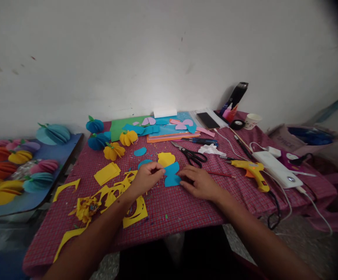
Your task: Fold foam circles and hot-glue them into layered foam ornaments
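Note:
A blue paper cutout (172,178) with a wavy outline lies in front of me on the checked cloth. My left hand (148,177) is closed, thumb and forefinger pinching the cutout's left edge. At its right edge rests my right hand (197,181), fingers loosely bent and apart, the tips touching or very near the paper. Just beyond lies a yellow paper cutout (166,159). Another blue piece (140,151) sits farther left, and one more is partly covered by my left hand. Black-handled scissors (191,154) lie behind my right hand.
Yellow scraps (135,216) and stacked yellow paper (107,174) lie left. Paper pumpkins (114,151) stand behind them; more fill a blue side table (69,155). At right are a yellow glue gun (252,171), white power bank (277,170), cables, a phone (208,120) and paper cup (252,121).

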`<state>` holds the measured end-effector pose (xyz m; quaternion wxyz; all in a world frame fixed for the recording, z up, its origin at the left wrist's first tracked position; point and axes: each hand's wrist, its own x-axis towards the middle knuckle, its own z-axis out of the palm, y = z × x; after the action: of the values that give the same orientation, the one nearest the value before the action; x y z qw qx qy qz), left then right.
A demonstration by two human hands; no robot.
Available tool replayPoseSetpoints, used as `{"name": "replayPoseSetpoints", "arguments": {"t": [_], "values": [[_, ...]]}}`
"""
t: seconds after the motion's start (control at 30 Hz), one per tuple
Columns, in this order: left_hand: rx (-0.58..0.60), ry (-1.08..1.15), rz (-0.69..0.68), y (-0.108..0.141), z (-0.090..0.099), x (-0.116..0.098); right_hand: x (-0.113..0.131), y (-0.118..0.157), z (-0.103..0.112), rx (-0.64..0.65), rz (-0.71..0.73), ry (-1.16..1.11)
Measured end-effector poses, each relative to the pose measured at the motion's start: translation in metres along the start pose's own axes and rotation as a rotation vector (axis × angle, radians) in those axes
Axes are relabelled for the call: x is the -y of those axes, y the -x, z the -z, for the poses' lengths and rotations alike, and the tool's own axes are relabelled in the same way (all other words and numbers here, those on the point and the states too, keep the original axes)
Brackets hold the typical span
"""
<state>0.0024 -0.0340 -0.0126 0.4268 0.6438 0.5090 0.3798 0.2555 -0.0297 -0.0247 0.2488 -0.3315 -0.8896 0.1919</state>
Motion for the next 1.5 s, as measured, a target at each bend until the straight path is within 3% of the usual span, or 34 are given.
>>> {"name": "replayPoseSetpoints", "arguments": {"t": [0.8,1.1,1.5], "values": [[0.006,0.122,0.042,-0.001,-0.003,0.004,0.0,-0.002,-0.001,0.03,-0.013,0.052],[0.001,0.104,0.031,-0.002,-0.004,0.007,0.011,-0.015,0.001,0.15,-0.062,0.207],[0.009,0.137,0.033,0.0,-0.004,-0.002,0.009,-0.017,0.001,0.115,-0.119,0.064]]}}
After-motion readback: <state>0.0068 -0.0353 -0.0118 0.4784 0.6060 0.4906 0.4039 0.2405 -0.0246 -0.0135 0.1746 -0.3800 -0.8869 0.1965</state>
